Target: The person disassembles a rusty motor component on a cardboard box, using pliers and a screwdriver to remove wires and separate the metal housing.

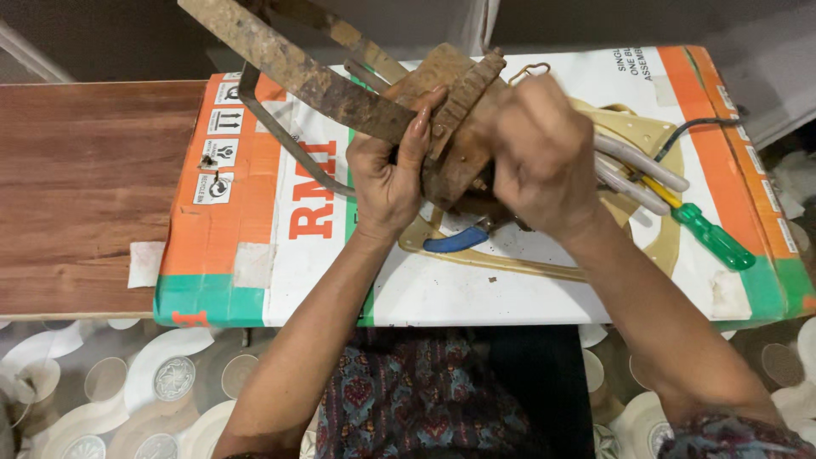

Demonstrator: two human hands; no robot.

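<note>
Both my hands are clamped on the rusty bracket [455, 110], held up over the carton [476, 289]. My left hand [393, 174] is closed round its left side, where the long flat bars run up and left; my right hand [540, 149] is closed over its right side. Neither is nearer. It looks brown, pitted and flaky. A green screwdriver [710, 234] and blue-handled pliers [455, 240] lie below.

Wooden desk over a patterned floor
A brown wood-grain desk [76, 187] spans the left; the near floor [127, 382] shows pale circular motifs on beige.
</note>
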